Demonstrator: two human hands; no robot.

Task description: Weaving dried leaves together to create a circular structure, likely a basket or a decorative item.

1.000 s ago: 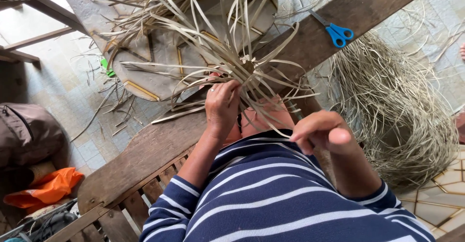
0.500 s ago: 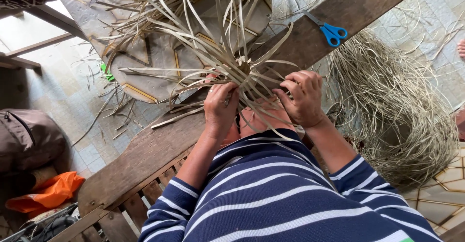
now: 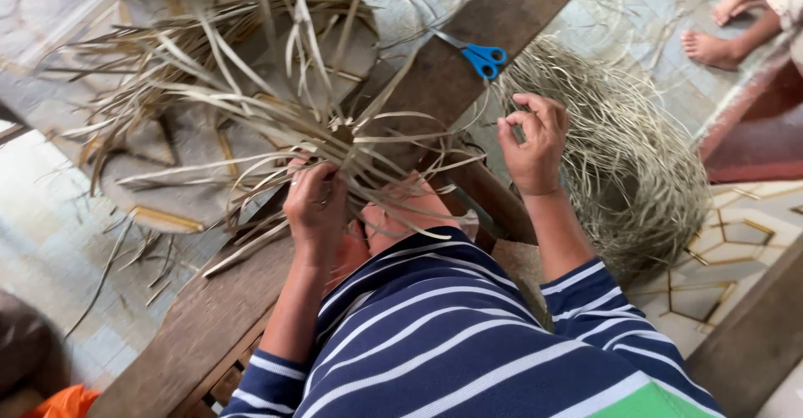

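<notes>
Right hand (image 3: 534, 138) lifted rightward, pinching a strand; left hand (image 3: 315, 205) grips strips (image 3: 276, 109).

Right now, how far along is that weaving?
Early, it seems. Done: only a small woven knot under the left hand. In hand: the right hand pinches one thin strand away from it. Left: most strips fan out loose, and a heap of fibre lies unused.

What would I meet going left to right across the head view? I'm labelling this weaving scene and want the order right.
Orange cloth in the bottom corner → left hand gripping the dry straw-coloured strips → blue-handled scissors on the dark wooden plank → right hand pinching a thin strand → tangled heap of pale fibre → another person's bare feet.
</notes>
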